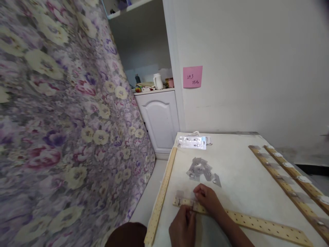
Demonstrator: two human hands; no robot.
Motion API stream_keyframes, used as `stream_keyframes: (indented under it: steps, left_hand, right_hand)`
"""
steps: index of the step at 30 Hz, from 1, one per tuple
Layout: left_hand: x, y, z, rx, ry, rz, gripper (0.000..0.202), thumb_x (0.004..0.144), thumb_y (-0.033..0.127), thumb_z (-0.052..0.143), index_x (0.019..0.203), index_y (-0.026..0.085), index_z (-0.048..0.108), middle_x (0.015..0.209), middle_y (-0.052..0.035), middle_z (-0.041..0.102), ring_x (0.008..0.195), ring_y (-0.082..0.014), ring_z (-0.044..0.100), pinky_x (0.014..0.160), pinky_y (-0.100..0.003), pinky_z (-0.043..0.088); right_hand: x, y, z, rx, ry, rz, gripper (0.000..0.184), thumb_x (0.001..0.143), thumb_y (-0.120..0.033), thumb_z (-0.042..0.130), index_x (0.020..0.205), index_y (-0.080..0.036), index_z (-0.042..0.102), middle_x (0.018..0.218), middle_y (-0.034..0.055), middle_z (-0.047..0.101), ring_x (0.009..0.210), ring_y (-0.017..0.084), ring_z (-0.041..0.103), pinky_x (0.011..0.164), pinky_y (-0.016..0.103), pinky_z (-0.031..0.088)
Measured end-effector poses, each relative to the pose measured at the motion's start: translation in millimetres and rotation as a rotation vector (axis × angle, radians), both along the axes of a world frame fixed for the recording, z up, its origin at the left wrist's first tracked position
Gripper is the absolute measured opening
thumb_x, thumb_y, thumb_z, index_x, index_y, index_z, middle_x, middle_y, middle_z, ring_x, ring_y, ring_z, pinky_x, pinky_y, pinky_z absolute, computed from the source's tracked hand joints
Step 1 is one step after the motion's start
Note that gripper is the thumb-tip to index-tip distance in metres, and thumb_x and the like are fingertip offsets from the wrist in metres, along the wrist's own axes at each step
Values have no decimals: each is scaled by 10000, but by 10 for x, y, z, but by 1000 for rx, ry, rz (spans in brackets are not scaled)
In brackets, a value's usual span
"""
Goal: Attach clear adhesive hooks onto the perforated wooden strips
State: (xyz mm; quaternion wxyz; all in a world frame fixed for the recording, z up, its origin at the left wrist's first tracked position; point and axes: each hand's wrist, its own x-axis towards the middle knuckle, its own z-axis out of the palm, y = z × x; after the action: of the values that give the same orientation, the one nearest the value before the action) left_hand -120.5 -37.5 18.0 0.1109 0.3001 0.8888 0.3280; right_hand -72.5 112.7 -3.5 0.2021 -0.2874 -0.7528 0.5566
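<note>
A wooden strip with rows of holes (267,226) lies across the near part of the table and runs beneath both my hands. At its left end a small clear plastic piece with a metal fitting (179,198) is set on the strip. Just right of that, my left hand (182,228) pinches at the strip's front edge, beside a small shiny metal bit (192,205). My right hand (208,199) reaches over the strip with thumb and forefinger closed; what they hold is too small to tell. Beyond the hands lies a loose pile of similar clear pieces (199,164).
Another holed strip (161,193) lies along the table's left edge. Two strips carrying several fitted pieces (280,178) run down the right side. A clear blister package (191,142) rests at the back. A flowered curtain (64,120) hangs at the left.
</note>
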Motion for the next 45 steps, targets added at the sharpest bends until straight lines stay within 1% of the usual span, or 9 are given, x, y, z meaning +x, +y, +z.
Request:
stream_keyframes:
  steps: [3, 10, 15, 18, 25, 30, 35, 38, 45]
  left_hand:
    - [1, 11, 8, -12, -4, 28, 146, 828, 327, 471, 837, 255, 598, 713, 31, 680, 732, -151, 632, 607, -222, 355]
    - [-13, 17, -25, -16, -13, 20, 139, 840, 288, 461, 844, 266, 598, 715, 45, 683, 719, -140, 628, 623, -222, 349]
    - [-10, 19, -16, -24, -3, 18, 138, 841, 299, 455, 816, 266, 587, 709, 46, 677, 716, -143, 625, 615, -223, 346]
    - [-13, 13, -26, -19, 3, 15, 135, 834, 302, 457, 840, 272, 588, 705, 45, 669, 709, -145, 623, 614, -224, 352]
    - [-29, -10, -130, 33, -12, 29, 154, 816, 318, 458, 880, 255, 582, 711, 27, 648, 695, -151, 613, 625, -230, 383]
    - [-16, -22, -151, 94, 13, 30, 154, 805, 325, 457, 842, 242, 581, 654, 26, 612, 628, -147, 587, 595, -229, 388]
    - [-24, -34, -174, 125, 13, 28, 144, 789, 321, 468, 814, 232, 578, 630, 25, 588, 608, -147, 572, 588, -234, 387]
    - [-27, -40, -157, 110, -2, 15, 151, 792, 322, 462, 825, 230, 576, 638, 26, 587, 617, -151, 575, 598, -238, 389]
    - [14, -2, -48, 62, 4, 36, 154, 785, 300, 483, 881, 255, 595, 712, 28, 643, 685, -153, 607, 642, -237, 393]
  right_hand:
    - [-6, -5, 5, 4, -36, 1, 117, 698, -237, 469, 758, -203, 564, 571, -40, 569, 520, 119, 543, 523, 214, 387]
    - [6, -25, 58, 125, -138, -37, 126, 704, -247, 473, 731, -221, 593, 633, -21, 646, 619, 143, 575, 584, 225, 382]
    - [19, -40, 103, 147, -142, -42, 121, 707, -242, 473, 728, -220, 590, 663, -16, 658, 630, 141, 580, 588, 220, 377]
    - [26, -44, 112, 153, -136, -39, 120, 708, -235, 472, 732, -215, 588, 657, -15, 651, 627, 140, 580, 585, 218, 374]
    - [35, -35, 79, 168, -124, -62, 129, 710, -229, 463, 722, -213, 590, 675, -10, 660, 644, 143, 577, 603, 222, 378]
    - [36, -30, 71, 134, -129, -67, 131, 716, -253, 474, 732, -222, 600, 664, -11, 665, 637, 152, 572, 588, 229, 368]
    - [30, -23, 65, 161, -134, -72, 123, 713, -254, 480, 725, -219, 597, 665, -12, 653, 648, 152, 568, 596, 228, 368]
    - [32, -23, 65, 183, -136, -64, 132, 714, -253, 472, 733, -214, 596, 657, -17, 638, 643, 145, 565, 601, 224, 368]
    - [32, -35, 54, 206, -121, -68, 141, 725, -249, 454, 742, -215, 590, 673, -20, 635, 655, 140, 571, 598, 221, 361]
